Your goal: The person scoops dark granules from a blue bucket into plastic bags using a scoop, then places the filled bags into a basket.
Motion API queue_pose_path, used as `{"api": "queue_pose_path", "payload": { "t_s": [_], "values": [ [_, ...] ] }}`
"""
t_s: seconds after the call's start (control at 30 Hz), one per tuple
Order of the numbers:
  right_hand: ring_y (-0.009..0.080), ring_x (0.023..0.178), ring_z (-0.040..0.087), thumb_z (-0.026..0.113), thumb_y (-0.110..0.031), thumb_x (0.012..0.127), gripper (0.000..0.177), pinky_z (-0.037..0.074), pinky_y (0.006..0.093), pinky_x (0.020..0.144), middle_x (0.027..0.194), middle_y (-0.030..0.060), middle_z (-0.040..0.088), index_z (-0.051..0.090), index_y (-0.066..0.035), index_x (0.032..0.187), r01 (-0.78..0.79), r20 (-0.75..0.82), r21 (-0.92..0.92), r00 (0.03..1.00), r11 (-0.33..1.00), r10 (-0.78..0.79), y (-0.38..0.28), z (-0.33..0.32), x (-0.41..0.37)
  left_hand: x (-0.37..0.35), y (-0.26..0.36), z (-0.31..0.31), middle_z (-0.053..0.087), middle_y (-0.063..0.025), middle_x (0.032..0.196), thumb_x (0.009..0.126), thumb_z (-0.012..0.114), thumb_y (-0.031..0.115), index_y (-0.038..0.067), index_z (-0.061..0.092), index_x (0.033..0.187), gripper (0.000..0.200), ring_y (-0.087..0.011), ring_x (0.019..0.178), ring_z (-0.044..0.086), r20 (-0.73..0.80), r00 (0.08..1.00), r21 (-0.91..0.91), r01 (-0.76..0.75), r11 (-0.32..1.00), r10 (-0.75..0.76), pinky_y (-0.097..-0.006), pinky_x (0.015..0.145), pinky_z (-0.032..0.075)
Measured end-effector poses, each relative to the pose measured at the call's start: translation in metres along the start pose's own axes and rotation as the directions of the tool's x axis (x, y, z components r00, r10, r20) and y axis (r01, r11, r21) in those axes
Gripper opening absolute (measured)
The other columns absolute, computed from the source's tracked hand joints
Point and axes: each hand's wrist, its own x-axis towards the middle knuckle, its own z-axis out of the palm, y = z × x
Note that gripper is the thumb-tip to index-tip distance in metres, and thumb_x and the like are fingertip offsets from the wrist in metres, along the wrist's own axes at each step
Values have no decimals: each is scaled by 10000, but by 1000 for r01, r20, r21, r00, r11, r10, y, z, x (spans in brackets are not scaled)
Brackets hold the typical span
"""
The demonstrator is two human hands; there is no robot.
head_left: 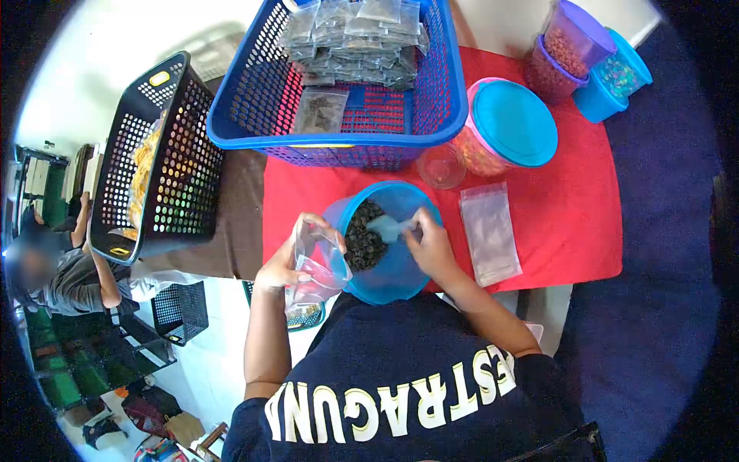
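Note:
My left hand (283, 266) grips a clear plastic bag (319, 277), holding its mouth open over the left rim of a blue bucket (416, 199). Small dark pieces (363, 248) are heaped on the left side inside this bucket. The fingers of my right hand (433, 250) are closed around the handle of a pale blue scoop (387, 228), whose bowl is at the dark pieces. To the right of the bucket, a stack of flat clear bags (490, 233) lies on the red cloth (570, 223).
Behind the bucket stands a blue basket (339, 140) with many filled packets (350, 42). A round clear lid (442, 167), a tub with a turquoise lid (514, 123) and purple tubs (566, 50) are at right. A black basket (181, 154) and another person (65, 269) are at left.

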Motion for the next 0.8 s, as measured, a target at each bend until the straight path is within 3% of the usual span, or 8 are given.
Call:
{"api": "queue_pose_path", "payload": {
  "t_s": [0.07,0.13,0.2,0.3,0.4,0.6,0.67,0.8],
  "values": [
    [443,809,622,628,-69,850,169,464,460,640,800,232,603,480,-32,924,50,-9,-44,999,998,-51,1,-4,7,-2,3,13,554,-182,1091,627,828,416,98,375,1237,824,-278,1052,532,-60,998,-25,9,1000,-11,-401,902,406],
    [276,706,629,639,-39,845,175,478,389,654,718,160,571,474,-21,899,166,55,-96,985,982,-161,10,0,13,-2,3,21,554,-180,1082,622,827,416,98,380,1237,824,-277,1044,533,-113,993,-53,20,998,-26,-397,890,409],
    [244,709,609,637,-33,833,176,465,385,650,721,145,550,477,-22,907,201,82,-8,977,980,-199,16,4,13,1,2,23,555,-174,1064,612,827,422,97,380,1241,837,-282,1037,534,-125,992,3,-6,1000,6,-404,890,409],
    [248,748,617,630,-31,818,177,466,385,661,762,145,559,483,-29,916,122,220,25,968,992,-124,7,0,7,1,-6,22,550,-171,1069,601,830,426,93,380,1237,847,-288,1037,534,-105,994,-5,-30,1000,29,-418,887,412],
    [381,759,624,632,-50,770,203,469,427,654,773,198,591,481,-38,905,-7,303,94,953,996,-22,3,-2,2,-1,-11,27,546,-168,1077,591,834,425,99,381,1231,849,-290,1036,534,-145,989,-93,-16,996,3,-428,890,414],
    [218,769,626,610,-22,795,197,510,382,653,765,108,555,471,-32,934,-142,474,206,880,968,28,25,8,0,-1,-14,34,544,-167,1092,582,841,423,119,382,1232,852,-286,1032,533,-204,978,-111,27,993,-50,-421,890,421],
    [177,804,617,582,-13,844,159,567,338,678,825,79,558,472,-17,959,-495,602,477,786,726,140,27,13,2,-2,-16,37,543,-167,1097,584,839,429,120,381,1236,854,-282,1033,532,-248,967,-127,22,992,-53,-410,887,427],
    [181,798,616,566,-13,878,143,601,326,725,899,87,562,469,-3,983,-511,545,568,821,645,171,18,7,12,-5,-25,35,540,-165,1106,595,831,445,121,369,1249,864,-269,1029,532,-335,939,-212,3,977,-75,-381,877,443]
  ]
}}
